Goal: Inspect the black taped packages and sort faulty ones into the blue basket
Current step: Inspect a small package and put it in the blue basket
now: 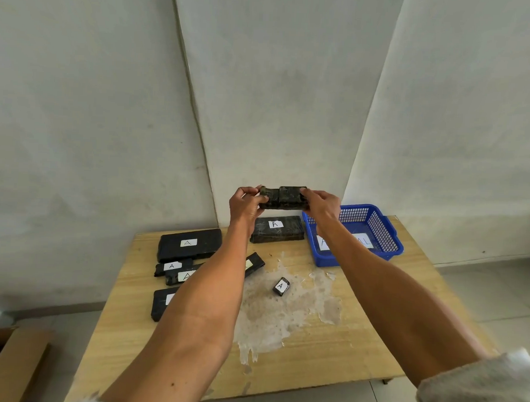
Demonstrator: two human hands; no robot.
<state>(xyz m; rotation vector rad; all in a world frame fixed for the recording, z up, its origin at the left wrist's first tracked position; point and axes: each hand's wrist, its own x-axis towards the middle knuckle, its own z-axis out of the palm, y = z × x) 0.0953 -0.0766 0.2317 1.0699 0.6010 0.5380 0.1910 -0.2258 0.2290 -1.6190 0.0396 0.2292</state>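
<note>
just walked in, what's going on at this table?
A person holds one black taped package up off the wooden table, left hand gripping its left end, right hand its right end, apparently inspecting it. Other packages labelled A lie on the table. The blue basket at the right shows only paper sheets; the right arm hides part of it.

Fuzzy pale grey sleeves (pixel 486 389) end near the elbows, leaving forearms (pixel 192 304) bare.

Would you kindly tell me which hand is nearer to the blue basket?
The right hand, raised by the left rim of the blue basket, gripping one end of the held package. The left hand grips the other end, farther away.
</note>
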